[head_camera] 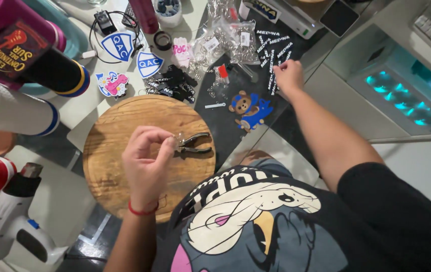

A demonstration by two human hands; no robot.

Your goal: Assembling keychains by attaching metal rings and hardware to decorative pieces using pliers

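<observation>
Black cartoon-print T-shirt [276, 221], short sleeves, red wrist string [142, 210]

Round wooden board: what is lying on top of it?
On the wooden board lies a pair of small pliers. The left hand hovers over it, fingers pinching something small and shiny; the wood under that hand is hidden.

one round wooden board [124, 126], one pliers [194, 143], two shield stickers [118, 46], one heat gun [9, 221]

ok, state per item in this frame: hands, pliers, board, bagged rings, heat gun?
left hand: pinching a small metal ring over the board
right hand: reaching to the black-and-white cutouts
pliers: lying on the board, unheld
round wooden board: flat
ring bags: closed
heat gun: lying down
</observation>
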